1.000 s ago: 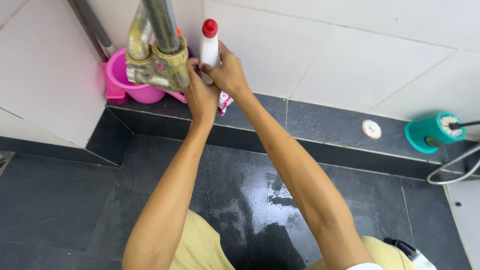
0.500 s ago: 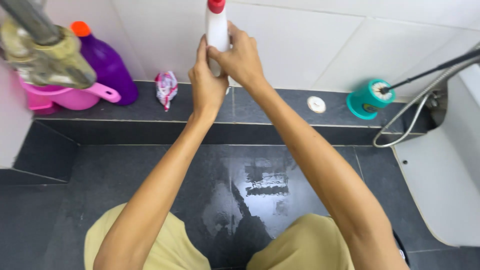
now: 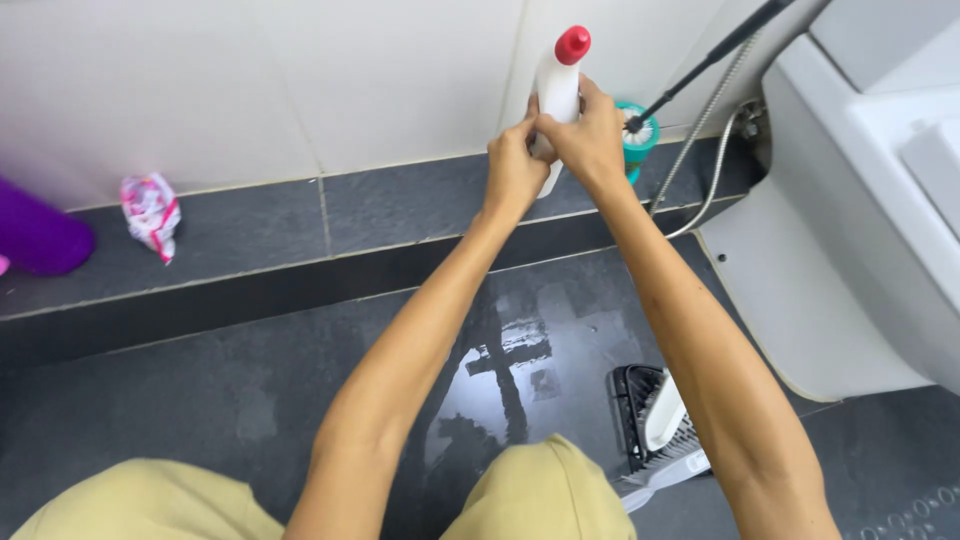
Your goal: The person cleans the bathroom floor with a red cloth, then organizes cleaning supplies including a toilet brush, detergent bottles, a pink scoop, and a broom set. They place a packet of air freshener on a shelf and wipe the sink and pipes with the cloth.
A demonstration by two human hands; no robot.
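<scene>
While both arms stretch out over the wet dark tiled floor, the left hand and right hand clench together around a white plastic bottle with a red cap — held upright in the air before the white tiled wall. Behind it, on the dark ledge, stands a teal brush holder — a crumpled pink-and-white wrapper lies towards the ledge's left end.

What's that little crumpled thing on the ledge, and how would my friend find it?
Start at the white tiled wall and drop to the dark ledge below it. Far left, beside the purple bottle, lies the wrapper. It is the only crumpled thing there, white with pink and red marks.
</scene>
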